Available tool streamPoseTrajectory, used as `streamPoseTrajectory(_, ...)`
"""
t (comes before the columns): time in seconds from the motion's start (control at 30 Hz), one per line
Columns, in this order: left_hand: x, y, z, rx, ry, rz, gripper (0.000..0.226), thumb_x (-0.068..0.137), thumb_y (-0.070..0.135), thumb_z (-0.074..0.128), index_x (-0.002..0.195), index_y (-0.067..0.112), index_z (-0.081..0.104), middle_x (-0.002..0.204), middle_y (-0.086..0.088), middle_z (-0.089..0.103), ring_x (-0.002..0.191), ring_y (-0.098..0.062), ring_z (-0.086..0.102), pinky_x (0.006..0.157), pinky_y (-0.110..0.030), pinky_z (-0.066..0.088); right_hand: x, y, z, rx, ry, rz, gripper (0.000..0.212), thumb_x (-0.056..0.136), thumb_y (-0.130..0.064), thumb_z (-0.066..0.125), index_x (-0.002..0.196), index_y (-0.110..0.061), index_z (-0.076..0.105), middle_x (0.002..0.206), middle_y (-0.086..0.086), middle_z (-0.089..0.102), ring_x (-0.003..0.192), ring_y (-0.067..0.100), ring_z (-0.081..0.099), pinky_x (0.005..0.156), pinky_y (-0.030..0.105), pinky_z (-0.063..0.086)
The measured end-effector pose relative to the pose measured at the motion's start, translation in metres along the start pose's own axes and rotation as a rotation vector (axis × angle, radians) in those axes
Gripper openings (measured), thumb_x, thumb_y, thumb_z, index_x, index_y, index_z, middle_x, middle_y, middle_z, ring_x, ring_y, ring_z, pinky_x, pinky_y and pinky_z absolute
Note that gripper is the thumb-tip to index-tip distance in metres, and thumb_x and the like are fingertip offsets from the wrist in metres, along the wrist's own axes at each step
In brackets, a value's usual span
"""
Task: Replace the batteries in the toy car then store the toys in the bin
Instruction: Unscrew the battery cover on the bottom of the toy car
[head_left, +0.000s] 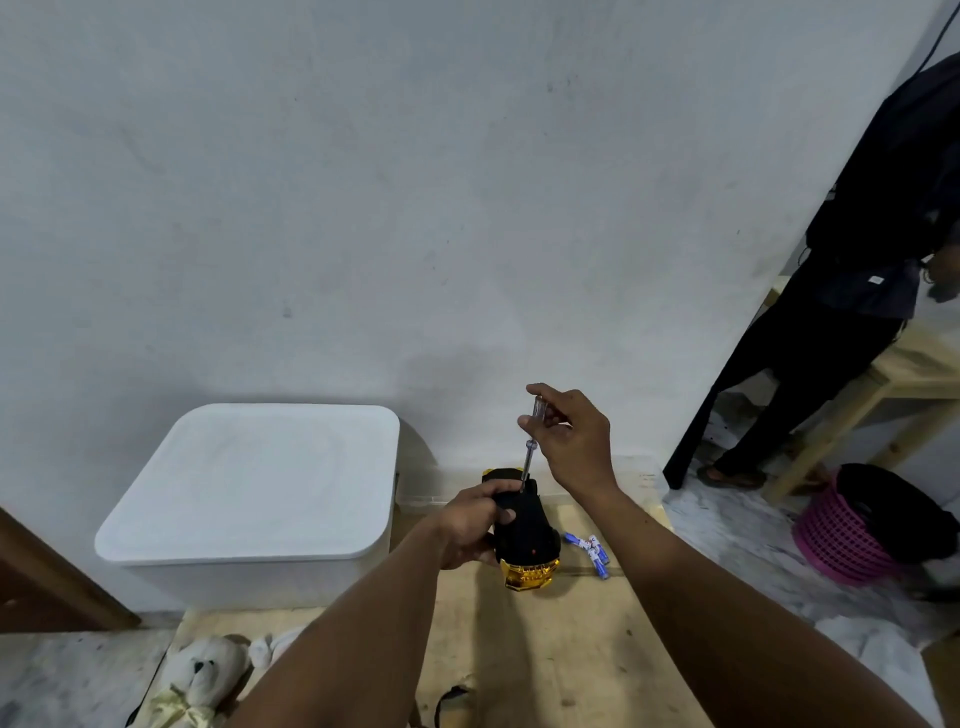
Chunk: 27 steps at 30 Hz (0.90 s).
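Head view: left hand (470, 525) grips the upturned toy car (524, 535) just right of the lidded bin (249, 483); right hand (566, 436) pinches a screwdriver (531, 447) (tip on its underside). Batteries (589, 551) lie right of the bin, beyond the car.

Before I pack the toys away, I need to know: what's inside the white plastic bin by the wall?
That cannot be seen: the white plastic bin is closed by its flat white lid, which covers the whole opening. Nothing rests on top of the lid.
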<state>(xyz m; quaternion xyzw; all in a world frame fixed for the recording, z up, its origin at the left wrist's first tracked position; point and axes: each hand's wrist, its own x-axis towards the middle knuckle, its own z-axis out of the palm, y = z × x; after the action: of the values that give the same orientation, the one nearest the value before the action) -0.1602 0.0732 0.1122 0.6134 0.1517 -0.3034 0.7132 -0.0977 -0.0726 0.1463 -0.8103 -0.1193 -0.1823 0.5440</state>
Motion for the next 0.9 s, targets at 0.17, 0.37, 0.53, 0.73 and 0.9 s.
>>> streamPoseTrajectory(0.17,0.0,0.0,0.002,-0.02,-0.01,0.005,0.046,0.097,-0.004,0.043,0.127,0.027,0.059,0.13,-0.01,0.055,0.099,-0.03,0.061,0.051,-0.033,0.056,-0.002,-0.004,0.0,-0.014,-0.041,-0.04,0.041,0.087,0.002,0.066,0.121,-0.021,0.069,0.092,0.002,0.066,0.07,0.006,0.059,0.061,0.012,0.048)
streamPoseTrajectory(0.37,-0.001,0.002,0.002,-0.034,-0.014,0.022,0.046,0.097,-0.005,0.042,0.129,0.026,0.058,0.127,-0.01,0.056,0.095,-0.03,0.062,0.047,-0.031,0.055,0.001,-0.003,0.003,-0.04,-0.028,-0.057,0.04,0.083,-0.004,0.074,0.114,-0.028,0.071,0.09,0.006,0.058,0.073,0.013,0.062,0.065,0.011,0.049)
streamPoseTrajectory(0.53,-0.002,0.004,0.001,-0.015,-0.009,0.038,0.045,0.097,-0.004,0.043,0.123,0.028,0.06,0.125,-0.009,0.057,0.092,-0.029,0.063,0.051,-0.032,0.056,-0.001,-0.005,0.004,-0.056,-0.034,-0.07,0.034,0.084,-0.017,0.076,0.116,-0.027,0.069,0.089,-0.003,0.063,0.077,0.01,0.06,0.066,0.015,0.045)
streamPoseTrajectory(0.73,-0.004,0.004,-0.001,-0.026,-0.003,0.036,0.046,0.097,-0.005,0.042,0.129,0.024,0.058,0.126,-0.011,0.056,0.091,-0.03,0.061,0.047,-0.029,0.054,-0.001,-0.01,0.003,0.04,-0.047,0.01,0.045,0.092,-0.002,0.062,0.134,-0.019,0.059,0.094,0.003,0.066,0.074,0.015,0.064,0.059,0.013,0.054)
streamPoseTrajectory(0.9,-0.004,0.004,-0.004,-0.023,0.012,0.034,0.046,0.097,-0.005,0.043,0.13,0.024,0.057,0.13,-0.012,0.055,0.099,-0.032,0.06,0.047,-0.03,0.054,-0.008,-0.008,0.0,0.027,-0.051,0.0,0.038,0.087,-0.013,0.071,0.118,-0.032,0.059,0.089,-0.005,0.072,0.078,0.012,0.07,0.069,0.027,0.059)
